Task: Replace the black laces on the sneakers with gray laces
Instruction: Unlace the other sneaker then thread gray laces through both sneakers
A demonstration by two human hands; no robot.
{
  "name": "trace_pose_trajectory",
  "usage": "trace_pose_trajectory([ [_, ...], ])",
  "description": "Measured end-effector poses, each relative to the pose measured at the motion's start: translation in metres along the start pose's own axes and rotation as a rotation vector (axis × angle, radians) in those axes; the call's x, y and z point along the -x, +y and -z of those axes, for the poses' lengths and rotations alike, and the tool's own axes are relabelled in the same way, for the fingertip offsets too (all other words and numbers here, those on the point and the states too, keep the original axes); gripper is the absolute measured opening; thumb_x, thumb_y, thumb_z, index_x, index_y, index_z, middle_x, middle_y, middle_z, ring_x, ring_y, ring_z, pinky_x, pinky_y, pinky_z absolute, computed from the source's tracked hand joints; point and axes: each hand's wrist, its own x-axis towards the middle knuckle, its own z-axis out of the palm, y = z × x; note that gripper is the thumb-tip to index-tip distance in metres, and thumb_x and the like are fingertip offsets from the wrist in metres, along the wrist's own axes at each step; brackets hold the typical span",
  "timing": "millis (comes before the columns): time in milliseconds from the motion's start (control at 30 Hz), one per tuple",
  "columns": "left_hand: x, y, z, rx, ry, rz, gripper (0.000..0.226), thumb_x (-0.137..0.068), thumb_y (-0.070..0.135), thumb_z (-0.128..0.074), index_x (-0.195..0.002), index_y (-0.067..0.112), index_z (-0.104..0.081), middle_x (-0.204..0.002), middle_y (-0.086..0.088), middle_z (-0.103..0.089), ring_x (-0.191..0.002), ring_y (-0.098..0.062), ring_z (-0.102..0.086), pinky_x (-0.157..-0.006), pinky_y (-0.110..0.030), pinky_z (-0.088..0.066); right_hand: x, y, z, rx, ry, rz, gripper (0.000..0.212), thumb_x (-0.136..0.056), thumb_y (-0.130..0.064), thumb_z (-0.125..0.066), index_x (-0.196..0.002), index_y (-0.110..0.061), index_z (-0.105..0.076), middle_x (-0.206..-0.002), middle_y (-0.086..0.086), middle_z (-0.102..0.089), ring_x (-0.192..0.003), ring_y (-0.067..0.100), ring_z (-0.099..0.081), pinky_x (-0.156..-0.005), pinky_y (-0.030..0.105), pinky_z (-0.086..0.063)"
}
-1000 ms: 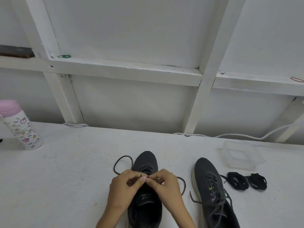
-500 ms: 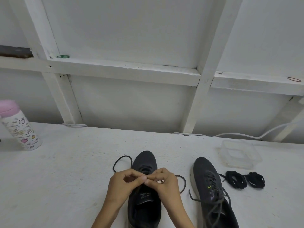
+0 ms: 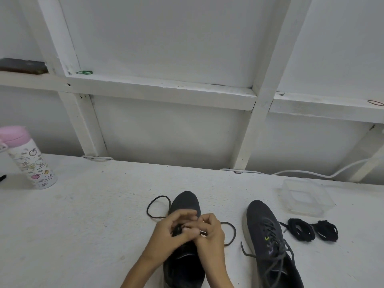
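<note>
Where the two hands meet, low in the middle of the head view, a dark sneaker (image 3: pixel 185 201) stands on the white table (image 3: pixel 83 225) with its toe pointed away from the person. The left hand (image 3: pixel 172 230) is held over the sneaker's lacing area, fingers curled and thumb stretched toward the right hand (image 3: pixel 211 233). Whether anything is gripped in the left cannot be told, as the fingers hide it. The right hand's fingers are bent inward, and a short dark bit of lace is seen pinched at their tips, touching the left thumb. The same dark lace (image 3: pixel 231 232) is laid out in one loop on the table to the right of the sneaker and in another loop beside its toe on the left. Its colour cannot be settled as black or gray from this view. A second sneaker (image 3: pixel 260 214) is placed to the right, well apart from the first, with gray laces (image 3: pixel 277 249) threaded and their ends hanging loose. Two bundles of black laces (image 3: pixel 300 229) are lying just beside that shoe on its right. A clear plastic container (image 3: pixel 305 197) is noted behind the bundles. A bottle with a pink lid (image 3: pixel 31 163) is seen at the far left edge. A white cable (image 3: pixel 311 173) is run along the back of the table.
</note>
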Motion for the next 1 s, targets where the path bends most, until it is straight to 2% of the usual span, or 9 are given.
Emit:
trace_pose_trajectory([
  [67,-0.001,-0.004,-0.001,-0.095,-0.019,-0.028,0.037,-0.070,0.044,-0.075,-0.105,0.037,-0.069,-0.107,0.006,-0.072,-0.104,-0.011,-0.066,-0.095,-0.028,-0.050,-0.001,0.002,0.000,-0.018,0.036,0.019,0.016,-0.058,-0.037,-0.074,-0.071,-0.027,-0.076,-0.089,-0.017,-0.054,-0.095,0.020,-0.058,-0.080,0.040,-0.056],
  [133,-0.002,-0.004,0.001,-0.132,-0.024,-0.055,0.030,-0.073,0.045,-0.074,-0.102,0.038,-0.070,-0.104,0.006,-0.073,-0.102,-0.013,-0.066,-0.092,-0.027,-0.050,-0.002,0.001,0.000,-0.001,0.014,0.063,0.015,-0.058,-0.042,-0.071,-0.068,-0.033,-0.077,-0.086,-0.017,-0.051,-0.094,0.018,-0.055,-0.080,0.035,-0.054],
  [233,-0.001,-0.005,0.005,-0.149,-0.030,-0.089,0.027,-0.076,0.043,-0.074,-0.101,0.033,-0.073,-0.102,0.007,-0.072,-0.101,-0.012,-0.066,-0.089,-0.022,-0.049,-0.008,-0.009,0.004,-0.078,-0.051,0.083,0.003,-0.065,-0.016,-0.078,-0.068,-0.017,-0.078,-0.075,-0.014,-0.047,-0.076,0.004,-0.053,-0.067,0.016,-0.045],
  [300,0.000,-0.005,0.005,-0.149,-0.013,-0.094,0.026,-0.074,0.044,-0.074,-0.098,0.034,-0.072,-0.098,0.011,-0.072,-0.097,-0.006,-0.066,-0.085,-0.017,-0.047,-0.013,-0.023,0.008,-0.138,-0.106,0.102,0.009,-0.071,0.004,-0.076,-0.070,-0.005,-0.076,-0.075,-0.008,-0.050,-0.068,-0.001,-0.055,-0.062,0.013,-0.045],
  [400,-0.002,-0.008,0.005,-0.169,-0.010,-0.067,0.019,-0.075,0.041,-0.075,-0.089,0.029,-0.072,-0.093,0.005,-0.073,-0.092,-0.006,-0.067,-0.083,-0.019,-0.048,-0.022,-0.046,0.010,-0.260,-0.149,0.102,0.013,-0.073,0.009,-0.072,-0.070,-0.003,-0.076,-0.079,-0.002,-0.056,-0.064,0.010,-0.060,-0.058,0.018,-0.046],
  [567,-0.004,-0.009,0.005,-0.155,-0.032,-0.031,0.007,-0.082,0.021,-0.076,-0.088,0.019,-0.074,-0.093,0.002,-0.073,-0.095,-0.012,-0.068,-0.087,-0.020,-0.049,-0.050,-0.089,0.013,-0.386,-0.113,0.193,0.026,-0.076,0.009,-0.072,-0.067,-0.015,-0.078,-0.081,0.004,-0.061,-0.065,0.016,-0.057,-0.052,0.025,-0.045],
  [833,-0.004,-0.010,0.005,-0.148,-0.006,0.034,0.004,-0.087,0.021,-0.071,-0.087,0.021,-0.075,-0.092,0.003,-0.073,-0.094,-0.012,-0.067,-0.086,-0.019,-0.050,-0.111,-0.163,0.010,-0.650,0.008,0.274,0.013,-0.082,0.008,-0.068,-0.079,-0.004,-0.070,-0.088,0.009,-0.059,-0.047,0.014,-0.057,-0.056,0.022,-0.053],
  [933,-0.008,-0.008,0.006,-0.119,0.018,0.096,0.010,-0.090,0.021,-0.067,-0.087,0.021,-0.076,-0.091,0.003,-0.074,-0.092,-0.011,-0.068,-0.087,-0.022,-0.051,-0.132,-0.159,0.004,-0.615,0.061,0.282,0.011,-0.084,0.006,-0.068,-0.081,-0.005,-0.070,-0.092,0.013,-0.063,-0.048,0.014,-0.061,-0.060,0.023,-0.056],
  [1000,-0.011,-0.006,0.004,-0.122,0.017,0.129,0.016,-0.092,0.021,-0.063,-0.083,0.020,-0.077,-0.089,0.004,-0.074,-0.091,-0.008,-0.068,-0.085,-0.019,-0.050,-0.140,-0.138,0.000,-0.464,0.024,0.244,0.016,-0.085,0.007,-0.067,-0.099,-0.001,-0.069,-0.104,0.016,-0.064,-0.059,0.015,-0.067,-0.068,0.027,-0.059],
])
